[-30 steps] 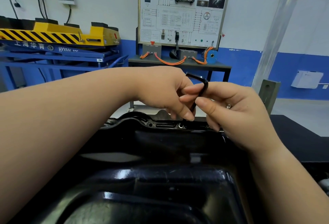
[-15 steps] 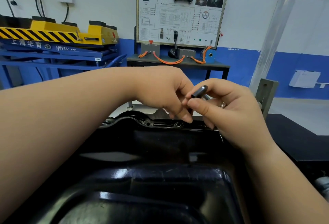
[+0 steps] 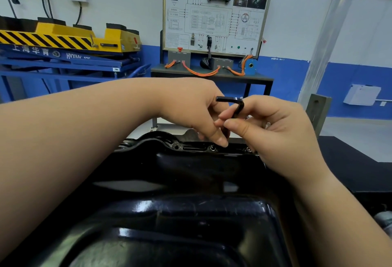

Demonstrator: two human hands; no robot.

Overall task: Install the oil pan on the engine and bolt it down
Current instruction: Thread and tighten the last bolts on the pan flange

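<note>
Our left hand (image 3: 191, 107) and right hand (image 3: 277, 133) pinch the hex key (image 3: 230, 99) over the oil pan (image 3: 191, 213). The far-left lift (image 3: 101, 58) reads 上海华育.

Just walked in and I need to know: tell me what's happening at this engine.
A person is bolting down the black oil pan. The left hand and the right hand both pinch a black L-shaped hex key in their fingers, and it stands upright over the pan's far flange. The key's tip is hidden behind the fingers. What look like bolt heads sit in flange holes beside it.
</note>
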